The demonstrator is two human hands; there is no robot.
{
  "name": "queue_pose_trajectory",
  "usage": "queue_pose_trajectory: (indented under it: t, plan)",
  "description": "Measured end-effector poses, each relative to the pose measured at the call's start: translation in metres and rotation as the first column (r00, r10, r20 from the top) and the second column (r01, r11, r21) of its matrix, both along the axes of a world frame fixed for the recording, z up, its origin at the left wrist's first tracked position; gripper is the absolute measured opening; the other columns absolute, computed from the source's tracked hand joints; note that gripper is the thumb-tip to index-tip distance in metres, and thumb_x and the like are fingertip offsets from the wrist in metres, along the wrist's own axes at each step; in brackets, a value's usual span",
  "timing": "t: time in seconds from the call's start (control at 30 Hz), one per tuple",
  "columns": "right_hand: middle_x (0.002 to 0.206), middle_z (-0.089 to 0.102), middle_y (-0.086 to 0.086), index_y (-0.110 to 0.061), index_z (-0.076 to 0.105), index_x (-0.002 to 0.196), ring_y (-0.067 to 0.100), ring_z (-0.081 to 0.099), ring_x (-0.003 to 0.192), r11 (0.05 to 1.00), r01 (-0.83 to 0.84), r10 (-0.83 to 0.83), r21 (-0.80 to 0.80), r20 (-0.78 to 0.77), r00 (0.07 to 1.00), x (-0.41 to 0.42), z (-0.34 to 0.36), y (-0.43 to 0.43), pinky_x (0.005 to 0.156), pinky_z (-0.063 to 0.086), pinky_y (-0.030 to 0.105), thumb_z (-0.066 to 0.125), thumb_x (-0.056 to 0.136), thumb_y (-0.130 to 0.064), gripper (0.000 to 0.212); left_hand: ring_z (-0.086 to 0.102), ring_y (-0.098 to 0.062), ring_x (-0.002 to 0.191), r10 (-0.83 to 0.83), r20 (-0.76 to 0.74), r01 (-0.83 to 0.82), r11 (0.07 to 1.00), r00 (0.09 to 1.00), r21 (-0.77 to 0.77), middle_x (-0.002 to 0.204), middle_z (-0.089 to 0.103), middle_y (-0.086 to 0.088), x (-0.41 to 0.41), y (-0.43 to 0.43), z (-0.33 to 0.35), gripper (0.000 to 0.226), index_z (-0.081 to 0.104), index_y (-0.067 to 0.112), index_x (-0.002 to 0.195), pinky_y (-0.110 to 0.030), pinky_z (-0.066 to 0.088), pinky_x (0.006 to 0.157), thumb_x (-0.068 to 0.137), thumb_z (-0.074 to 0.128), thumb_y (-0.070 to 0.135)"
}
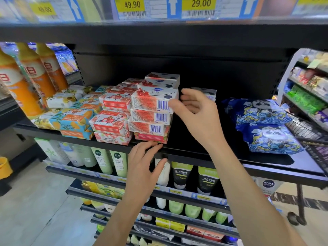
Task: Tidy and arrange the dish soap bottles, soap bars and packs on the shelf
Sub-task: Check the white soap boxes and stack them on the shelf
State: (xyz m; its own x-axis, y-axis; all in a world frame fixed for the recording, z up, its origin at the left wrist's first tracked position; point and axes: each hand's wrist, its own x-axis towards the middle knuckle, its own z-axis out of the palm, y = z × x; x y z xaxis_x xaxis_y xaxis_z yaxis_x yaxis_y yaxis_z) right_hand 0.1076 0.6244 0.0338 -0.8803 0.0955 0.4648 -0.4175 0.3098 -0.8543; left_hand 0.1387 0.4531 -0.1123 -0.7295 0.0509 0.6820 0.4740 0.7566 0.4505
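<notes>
Item inspected: the stack of boxed soap bars (152,112), mid-shelf at the front edge. Three white-and-red boxes sit barcode-forward on a pink wrapped bar (150,137). Their right ends are not quite flush. More boxes of the same kind are stacked behind. One lone box (209,95) stands apart to the right, towards the back, partly hidden by the right hand.

Progress, as judged: roughly midway. To the left, the wrapped soap bars (110,121) are grouped by kind but lie at mixed angles, and the pale floral bars (62,100) beyond them sit loose. The orange dish soap bottles (17,86) stand upright in a row at far left. The blue panda packs (266,125) at right are heaped, not squared. A wide bare stretch of shelf (195,153) separates them from the soap. The lone box has not yet joined its stack.

Grip: the right hand (197,110) is released, fingers loosely bent and enclosing nothing. Its thumb tip meets the right end of the top front box, seemingly to square it. The left hand (143,162) is likewise released, fingers straight, with the tips resting at the shelf lip against the pink wrapped bar's lower edge and the thumb below the lip.
</notes>
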Motion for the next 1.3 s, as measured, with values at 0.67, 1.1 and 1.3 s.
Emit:
queue_pose_trajectory:
  t: [0.67,1.1,1.3]
  plan:
    - [0.136,0.06,0.006,-0.014,0.046,0.143,0.02,0.061,0.12,0.949,0.31,-0.285,-0.064,0.248,0.926,-0.158,-0.053,0.071,0.104,0.052,0.037,0.089,0.078,-0.017,0.078,0.045,-0.015,0.13,-0.046,0.025,0.045,0.998,0.999,0.044,0.131,0.055,0.008,0.001,0.001,-0.001,0.041,0.065,0.018,0.132,-0.033,0.033,0.113,0.096,0.062,0.038]
    - [0.143,0.04,0.014,-0.005,0.048,0.135,0.032,0.044,0.131,0.89,0.449,-0.456,0.084,0.199,0.867,-0.147,-0.051,0.062,0.113,0.039,0.037,0.089,0.078,-0.017,0.072,0.046,-0.017,0.13,-0.051,0.045,0.048,0.997,0.998,0.061,0.131,0.054,0.009,0.003,0.003,-0.001,0.04,0.064,0.019,0.133,-0.038,0.035,0.112,0.097,0.061,0.037]
    - [0.14,0.04,0.02,-0.002,0.048,0.138,0.038,0.042,0.128,0.804,0.533,-0.518,0.263,-0.129,0.846,-0.101,-0.044,0.043,0.106,0.045,0.042,0.076,0.08,0.003,0.064,0.046,-0.018,0.131,-0.036,0.048,0.033,0.997,0.998,0.064,0.132,0.054,0.008,0.005,0.005,0.0,0.041,0.064,0.019,0.134,-0.042,0.037,0.111,0.095,0.066,0.032]
